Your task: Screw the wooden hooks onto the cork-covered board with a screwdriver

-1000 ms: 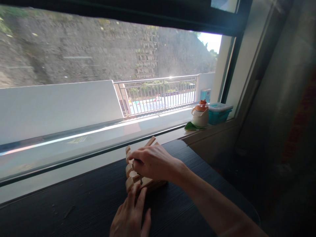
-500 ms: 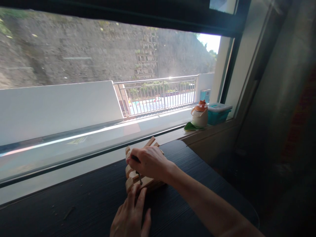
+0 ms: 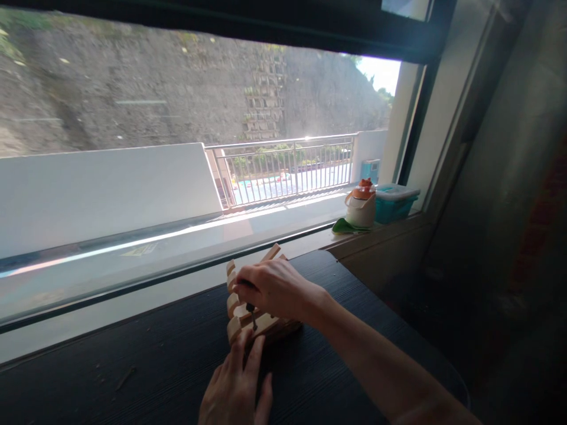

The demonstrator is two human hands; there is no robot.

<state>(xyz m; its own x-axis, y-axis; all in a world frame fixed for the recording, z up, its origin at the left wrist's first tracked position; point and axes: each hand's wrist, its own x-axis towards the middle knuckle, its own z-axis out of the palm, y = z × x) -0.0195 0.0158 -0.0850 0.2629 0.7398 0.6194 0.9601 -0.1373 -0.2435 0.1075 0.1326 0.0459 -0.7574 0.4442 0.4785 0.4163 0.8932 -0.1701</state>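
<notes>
A small wooden piece (image 3: pixel 241 310) made of light slats sits on the dark table (image 3: pixel 146 366) near the window. My right hand (image 3: pixel 277 289) is closed round a small dark screwdriver (image 3: pixel 252 316), whose tip points down onto the wood. My left hand (image 3: pixel 237 389) lies on the table at the near side of the piece, its fingers stretched out flat and the fingertips pressed against the wood's front edge.
A window sill runs behind the table. On it at the right stand a white pot with an orange lid (image 3: pixel 361 206) on a green saucer and a teal box (image 3: pixel 394 200). The table's right edge drops off beside my right forearm.
Hardly anything has moved. My right hand has shifted very slightly over the wooden piece, and the view has drifted a little.
</notes>
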